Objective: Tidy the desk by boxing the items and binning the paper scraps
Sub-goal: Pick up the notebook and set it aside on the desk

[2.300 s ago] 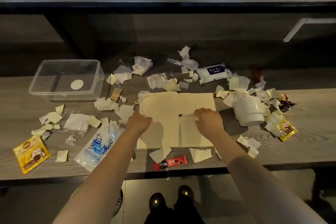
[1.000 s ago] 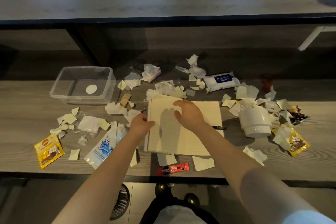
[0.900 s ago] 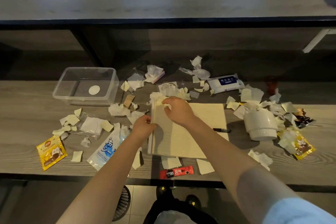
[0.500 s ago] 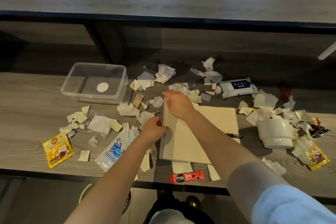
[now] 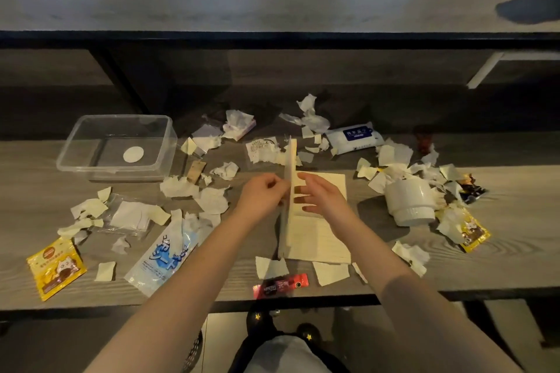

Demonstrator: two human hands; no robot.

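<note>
A cream lined notebook [image 5: 316,235] lies at the desk's middle. Its left half [image 5: 290,166] stands upright on the spine. My left hand [image 5: 262,197] grips that raised half from the left. To its right, my right hand [image 5: 321,195] has its fingers spread over the flat page. The clear plastic box [image 5: 91,133] sits at the back left, holding only a white disc. Torn paper scraps [image 5: 212,200] lie all around the notebook. A dark mesh bin [image 5: 194,351] shows below the desk's front edge.
An upturned white cup [image 5: 409,203] stands to the right among scraps. Also on the desk: a wet-wipes pack [image 5: 353,136], a blue-white pouch [image 5: 163,254], two yellow snack packets [image 5: 56,266] [image 5: 472,230] and a red coffee stick [image 5: 281,285].
The notebook lay open flat; its left half has been raised upright. My right hand came off the pen and moved over to the raised half. The pen is no longer visible.
</note>
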